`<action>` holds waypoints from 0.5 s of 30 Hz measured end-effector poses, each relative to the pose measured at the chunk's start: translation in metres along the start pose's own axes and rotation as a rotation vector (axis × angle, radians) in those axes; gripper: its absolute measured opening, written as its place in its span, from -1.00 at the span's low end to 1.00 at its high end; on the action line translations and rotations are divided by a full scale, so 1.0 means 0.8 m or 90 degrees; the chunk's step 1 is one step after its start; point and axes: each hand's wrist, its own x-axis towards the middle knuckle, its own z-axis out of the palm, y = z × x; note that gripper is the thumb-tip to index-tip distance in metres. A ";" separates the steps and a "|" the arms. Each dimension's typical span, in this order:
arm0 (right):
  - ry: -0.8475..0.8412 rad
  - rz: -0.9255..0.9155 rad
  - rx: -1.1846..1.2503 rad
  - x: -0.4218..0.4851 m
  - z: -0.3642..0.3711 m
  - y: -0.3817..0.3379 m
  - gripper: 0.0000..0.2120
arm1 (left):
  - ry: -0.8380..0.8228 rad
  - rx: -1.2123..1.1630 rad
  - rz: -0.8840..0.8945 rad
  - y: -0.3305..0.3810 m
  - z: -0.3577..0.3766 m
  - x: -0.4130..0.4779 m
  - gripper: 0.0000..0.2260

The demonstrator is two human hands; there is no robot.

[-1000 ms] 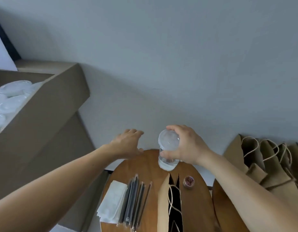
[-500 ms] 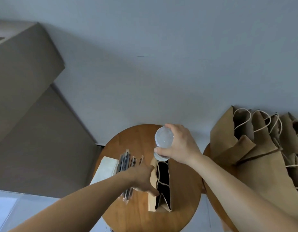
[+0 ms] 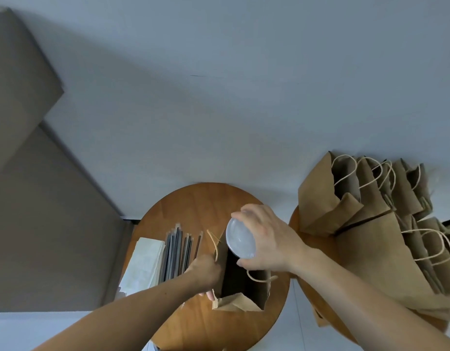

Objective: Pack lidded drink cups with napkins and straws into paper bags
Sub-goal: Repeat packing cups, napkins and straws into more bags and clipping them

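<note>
An open brown paper bag [image 3: 254,297] stands on the round wooden table [image 3: 193,206]. My right hand [image 3: 267,239] grips a clear lidded cup [image 3: 240,238] from the side, right over the bag's mouth, with the cup's lower part going into the opening. My left hand [image 3: 206,272] pinches the bag's left edge and holds it open. Wrapped dark straws [image 3: 177,252] lie left of the bag, with a stack of white napkins [image 3: 144,264] beside them.
Several brown paper bags with twine handles [image 3: 370,198] stand and lean on a second round table at the right. A large cardboard box [image 3: 21,79] rises at the left against the grey wall.
My right hand has brought the cup down from above the table into the bag's mouth. My left hand has come back from the far side and taken hold of the bag's left edge.
</note>
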 end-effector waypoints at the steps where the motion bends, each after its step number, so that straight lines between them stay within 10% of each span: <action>1: -0.008 -0.024 -0.021 0.000 0.000 -0.001 -0.12 | 0.011 0.002 0.000 0.000 0.001 -0.002 -0.67; 15: -0.132 -0.324 -0.160 -0.011 0.020 0.014 -0.15 | 0.048 -0.091 -0.011 -0.008 0.001 -0.012 -0.76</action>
